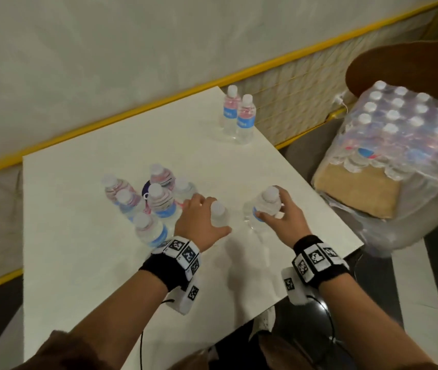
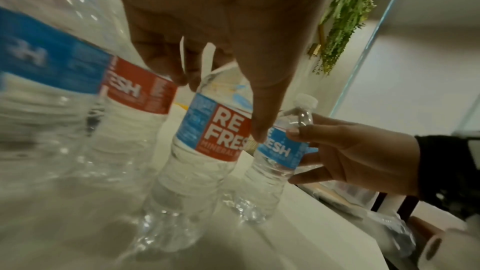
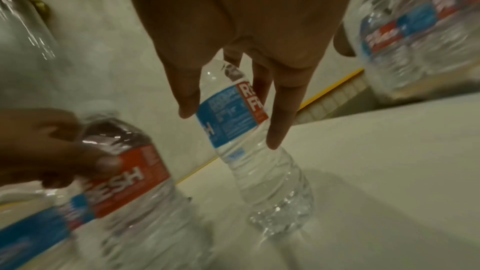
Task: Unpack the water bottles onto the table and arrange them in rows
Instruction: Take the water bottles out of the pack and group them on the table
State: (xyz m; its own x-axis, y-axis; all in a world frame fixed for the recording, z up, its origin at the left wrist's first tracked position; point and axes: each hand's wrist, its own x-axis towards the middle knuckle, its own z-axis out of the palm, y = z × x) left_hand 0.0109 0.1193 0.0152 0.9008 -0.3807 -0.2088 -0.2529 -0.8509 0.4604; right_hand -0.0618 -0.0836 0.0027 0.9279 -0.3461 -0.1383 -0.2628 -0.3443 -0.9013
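Dim, soft indoor light — motion blur in every view

The head view is evenly lit, with faint shadows on the white table (image 1: 84, 252) and bent edges; both wrist views are darker, the near bottles (image 2: 49, 81) smeared, the fingers (image 3: 281, 118) shadowed — the plant (image 2: 345, 13) grainy.

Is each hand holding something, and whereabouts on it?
Yes. The left hand grips a bottle at its shoulder, above the label. The right hand grips another bottle around its label.
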